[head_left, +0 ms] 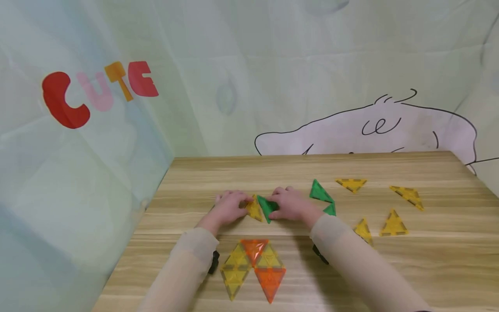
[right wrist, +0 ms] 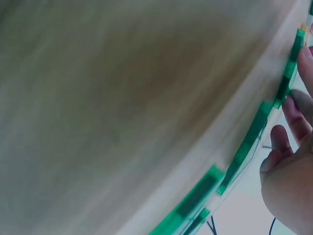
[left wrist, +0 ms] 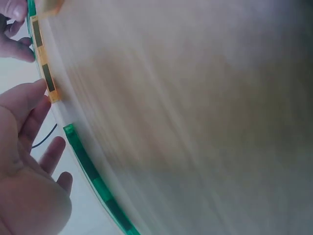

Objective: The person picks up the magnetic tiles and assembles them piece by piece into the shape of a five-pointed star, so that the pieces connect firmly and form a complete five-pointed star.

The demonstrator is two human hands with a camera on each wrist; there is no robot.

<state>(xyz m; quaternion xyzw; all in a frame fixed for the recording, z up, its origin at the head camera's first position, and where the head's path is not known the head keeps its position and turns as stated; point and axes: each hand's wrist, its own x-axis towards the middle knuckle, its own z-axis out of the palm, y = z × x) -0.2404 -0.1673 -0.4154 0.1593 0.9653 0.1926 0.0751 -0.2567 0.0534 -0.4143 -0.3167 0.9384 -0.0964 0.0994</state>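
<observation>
My left hand (head_left: 229,207) pinches the outer side of a yellow triangular magnetic tile (head_left: 255,211), with thumb and index finger at its edge in the left wrist view. From the other side, my right hand (head_left: 291,203) grips a green triangular magnetic tile (head_left: 265,207). These two tiles lie side by side on the table, long edges nearly touching. The right wrist view shows the green tile (right wrist: 290,68) edge-on at the fingertips. Another green tile (left wrist: 98,181) lies beside my left hand, mostly hidden by it in the head view.
Nearer the front, several yellow tiles and two orange tiles (head_left: 254,249) lie joined in an arch-like pattern. Right of my right hand are green tiles (head_left: 320,191), one partly behind the sleeve. Several loose yellow tiles (head_left: 393,224) are spread over the wooden table's (head_left: 448,251) right side.
</observation>
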